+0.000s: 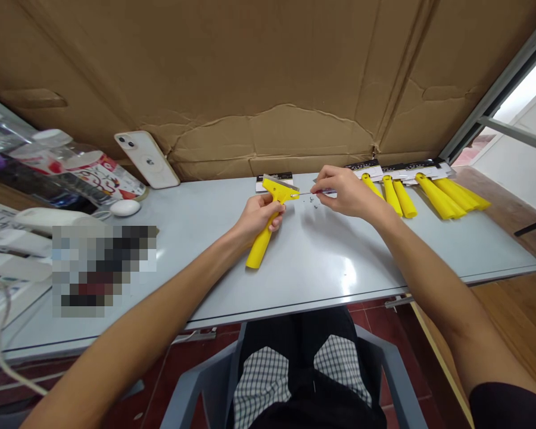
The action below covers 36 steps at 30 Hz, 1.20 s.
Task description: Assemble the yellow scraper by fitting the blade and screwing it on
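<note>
My left hand point(258, 215) grips the handle of a yellow plastic scraper point(268, 226), whose head with a metal blade points up and away from me. My right hand point(342, 189) pinches a thin screwdriver point(310, 192) whose tip touches the side of the scraper's head. A few tiny dark screws point(313, 204) lie on the table just below the screwdriver. Both hands hover above the grey table point(321, 262).
Several more yellow scrapers point(433, 193) with black-and-white cards lie in a row at the right rear. A white phone point(146, 158) leans on the cardboard wall point(268, 77). A white mouse point(125, 207), bottles and clutter fill the left side. A chair sits below.
</note>
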{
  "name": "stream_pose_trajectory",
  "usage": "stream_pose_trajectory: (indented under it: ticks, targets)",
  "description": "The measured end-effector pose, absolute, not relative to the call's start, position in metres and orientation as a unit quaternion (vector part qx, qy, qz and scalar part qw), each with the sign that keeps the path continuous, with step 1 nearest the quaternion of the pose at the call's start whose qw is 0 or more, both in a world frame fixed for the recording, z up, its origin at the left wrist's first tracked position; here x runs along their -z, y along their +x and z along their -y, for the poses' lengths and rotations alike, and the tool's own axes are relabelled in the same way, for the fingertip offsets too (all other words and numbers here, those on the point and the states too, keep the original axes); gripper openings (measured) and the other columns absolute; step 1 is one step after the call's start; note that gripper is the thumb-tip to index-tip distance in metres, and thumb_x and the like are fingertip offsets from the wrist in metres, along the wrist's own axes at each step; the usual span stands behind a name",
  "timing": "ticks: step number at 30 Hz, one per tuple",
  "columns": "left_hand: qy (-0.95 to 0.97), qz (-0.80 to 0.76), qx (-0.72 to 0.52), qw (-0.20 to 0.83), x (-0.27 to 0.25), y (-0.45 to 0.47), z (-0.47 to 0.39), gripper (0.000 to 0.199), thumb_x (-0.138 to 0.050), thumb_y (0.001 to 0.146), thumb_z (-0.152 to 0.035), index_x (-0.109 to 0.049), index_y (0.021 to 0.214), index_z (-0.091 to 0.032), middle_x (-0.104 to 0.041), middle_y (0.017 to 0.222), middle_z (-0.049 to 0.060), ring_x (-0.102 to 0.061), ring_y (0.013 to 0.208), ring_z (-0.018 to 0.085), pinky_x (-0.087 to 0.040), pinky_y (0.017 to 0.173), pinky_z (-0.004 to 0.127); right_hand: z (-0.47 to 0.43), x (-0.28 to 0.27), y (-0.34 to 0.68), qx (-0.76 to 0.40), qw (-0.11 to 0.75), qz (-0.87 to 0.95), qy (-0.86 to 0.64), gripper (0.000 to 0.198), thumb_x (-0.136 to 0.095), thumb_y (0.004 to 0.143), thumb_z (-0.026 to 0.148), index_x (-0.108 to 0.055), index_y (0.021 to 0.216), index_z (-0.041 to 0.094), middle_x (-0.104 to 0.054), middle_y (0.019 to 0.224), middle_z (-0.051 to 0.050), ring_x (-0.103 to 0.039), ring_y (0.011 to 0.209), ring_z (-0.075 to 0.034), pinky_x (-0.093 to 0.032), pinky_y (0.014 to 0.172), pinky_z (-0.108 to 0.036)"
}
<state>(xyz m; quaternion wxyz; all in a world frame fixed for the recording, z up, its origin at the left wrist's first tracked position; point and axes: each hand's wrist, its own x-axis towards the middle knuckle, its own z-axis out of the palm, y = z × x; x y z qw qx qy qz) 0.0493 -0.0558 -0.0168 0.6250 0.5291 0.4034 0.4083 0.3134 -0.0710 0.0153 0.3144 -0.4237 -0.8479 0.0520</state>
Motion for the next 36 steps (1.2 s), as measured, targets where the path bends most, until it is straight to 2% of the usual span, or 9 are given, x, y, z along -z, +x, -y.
stream_pose_trajectory:
  ticks: [8,13,22,28,36]
  targets:
    - [0.496,-0.412,-0.402,0.650,0.017,0.050,0.055,0.026,-0.079,0.064,-0.016,-0.057,0.079,-0.018,-0.056,0.063,-0.003,-0.043,0.043,0.004,-0.031,0.039,0.018,0.083,-0.025,0.301,-0.083,0.370,0.833,-0.402,0.010,-0.073,0.100,0.026,-0.082,0.094,0.026,-0.081,0.100,-0.006,-0.073,0.090,-0.026,-0.058,0.089,-0.042]
    - [0.480,-0.404,-0.404,0.666,0.019,0.050,0.053,0.026,-0.079,0.064,-0.017,-0.057,0.079,-0.018,-0.056,0.062,-0.003,-0.040,0.041,0.004,-0.027,0.038,0.018,0.083,-0.021,0.293,-0.096,0.413,0.822,-0.380,0.012,-0.069,0.100,0.026,-0.075,0.090,0.025,-0.077,0.103,-0.007,-0.071,0.088,-0.023,-0.061,0.084,-0.039]
    - [0.486,-0.410,-0.394,0.664,0.015,0.050,0.057,0.024,-0.078,0.063,-0.019,-0.057,0.075,-0.017,-0.054,0.059,-0.004,-0.039,0.042,0.003,-0.028,0.040,0.018,0.078,-0.016,0.295,-0.055,0.455,0.834,-0.308,0.014,-0.064,0.083,0.011,-0.065,0.089,0.023,-0.072,0.096,-0.006,-0.066,0.085,-0.022,-0.057,0.075,-0.037]
    - [0.489,-0.412,-0.398,0.658,0.014,0.050,0.057,0.024,-0.077,0.064,-0.019,-0.057,0.077,-0.017,-0.054,0.059,-0.004,-0.039,0.043,0.003,-0.028,0.041,0.018,0.080,-0.020,0.296,-0.063,0.464,0.820,-0.329,0.006,-0.066,0.092,0.019,-0.064,0.089,0.023,-0.075,0.092,-0.005,-0.067,0.082,-0.022,-0.056,0.075,-0.037]
    - [0.495,-0.417,-0.402,0.648,0.020,0.049,0.052,0.025,-0.077,0.064,-0.020,-0.057,0.079,-0.018,-0.054,0.061,-0.004,-0.039,0.043,0.003,-0.028,0.040,0.019,0.076,-0.014,0.294,-0.049,0.446,0.824,-0.347,0.007,-0.063,0.100,0.024,-0.058,0.095,0.024,-0.071,0.094,-0.006,-0.065,0.083,-0.023,-0.055,0.075,-0.039]
